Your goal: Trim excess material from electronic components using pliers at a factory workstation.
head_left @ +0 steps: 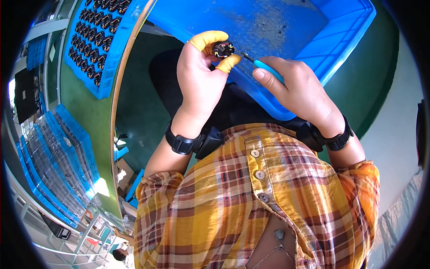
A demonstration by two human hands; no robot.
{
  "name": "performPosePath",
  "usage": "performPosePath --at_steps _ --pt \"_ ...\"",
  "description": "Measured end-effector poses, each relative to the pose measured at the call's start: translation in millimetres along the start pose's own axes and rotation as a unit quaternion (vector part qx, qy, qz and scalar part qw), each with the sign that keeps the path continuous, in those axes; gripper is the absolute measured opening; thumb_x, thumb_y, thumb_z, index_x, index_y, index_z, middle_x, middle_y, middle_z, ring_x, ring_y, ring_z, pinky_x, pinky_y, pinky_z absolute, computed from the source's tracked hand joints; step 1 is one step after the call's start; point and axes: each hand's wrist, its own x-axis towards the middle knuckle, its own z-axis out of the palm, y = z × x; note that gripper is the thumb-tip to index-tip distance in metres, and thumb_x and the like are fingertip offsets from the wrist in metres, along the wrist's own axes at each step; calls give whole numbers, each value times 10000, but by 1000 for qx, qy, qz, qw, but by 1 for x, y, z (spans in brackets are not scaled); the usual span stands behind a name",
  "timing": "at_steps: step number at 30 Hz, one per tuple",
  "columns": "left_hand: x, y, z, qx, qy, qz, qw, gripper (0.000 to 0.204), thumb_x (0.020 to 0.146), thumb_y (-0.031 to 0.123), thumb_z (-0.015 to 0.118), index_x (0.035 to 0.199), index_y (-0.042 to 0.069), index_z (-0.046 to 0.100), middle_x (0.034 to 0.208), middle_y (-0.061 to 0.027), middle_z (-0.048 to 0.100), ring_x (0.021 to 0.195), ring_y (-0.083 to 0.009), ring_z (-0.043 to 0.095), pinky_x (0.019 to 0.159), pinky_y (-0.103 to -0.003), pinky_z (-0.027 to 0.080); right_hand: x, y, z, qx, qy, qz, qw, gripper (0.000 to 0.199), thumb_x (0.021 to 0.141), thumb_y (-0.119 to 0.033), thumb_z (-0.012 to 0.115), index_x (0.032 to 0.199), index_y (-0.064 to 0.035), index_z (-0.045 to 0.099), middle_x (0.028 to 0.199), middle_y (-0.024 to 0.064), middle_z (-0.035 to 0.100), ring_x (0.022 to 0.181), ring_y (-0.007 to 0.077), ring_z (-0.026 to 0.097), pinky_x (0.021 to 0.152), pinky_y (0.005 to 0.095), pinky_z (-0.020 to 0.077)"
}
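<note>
I have the left hand (199,78) raised over the blue bin (345,36), its thumb and forefinger, both in yellow cots (207,39), closed on a small black part (223,49). The part sits right between those two fingertips, its face turned toward the other hand, which I judge is so the tool can reach it squarely. The cots likely give grip and keep skin off the piece.

The right hand (298,89) is curled shut around a blue-handled tool (268,68), with the handle running under the forefinger and the thin metal tip poking out toward the part. The tip ends just beside the part, at its right edge; I cannot tell whether it touches.

Both hands work close together above the bin's near wall, I suppose so that anything dropped falls inside. A black band (179,143) sits on each wrist.

Well away from the fingers, off past the left thumb, a blue tray (109,67) holds rows of like black parts, laid out in order. Farther off, beyond the left forearm, lie stacks of clear trays (58,157).
</note>
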Motion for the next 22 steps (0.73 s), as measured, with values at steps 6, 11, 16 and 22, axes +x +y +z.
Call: performPosePath --at_steps 6,11,16,22 --pt "11 2 -5 -9 55 -16 998 436 688 -35 835 1067 33 631 971 -51 633 815 -130 645 675 -244 545 3 4 -6 34 -4 27 999 430 945 -437 584 1050 -33 687 808 215 671 779 395 659 676 451 529" --pt "32 21 -28 318 -80 167 930 338 702 -29 743 1012 96 699 898 -101 621 817 -286 618 708 -346 526 12 14 -2 26 19 37 999 396 927 -399 626 1058 -29 687 837 232 672 818 410 656 688 458 522" --pt "49 26 -35 272 -219 88 933 304 741 17 726 1034 93 699 840 -106 588 797 -300 595 672 -375 502 7 14 -9 8 34 42 999 323 909 -303 666 1051 -14 677 870 234 672 811 406 658 684 430 513" --pt "68 42 -81 327 -195 165 910 219 830 46 652 1039 73 711 877 -114 605 837 -265 630 686 -369 513 13 26 -8 -11 7 56 998 389 923 -334 650 1089 18 654 916 252 677 860 436 654 736 442 517"
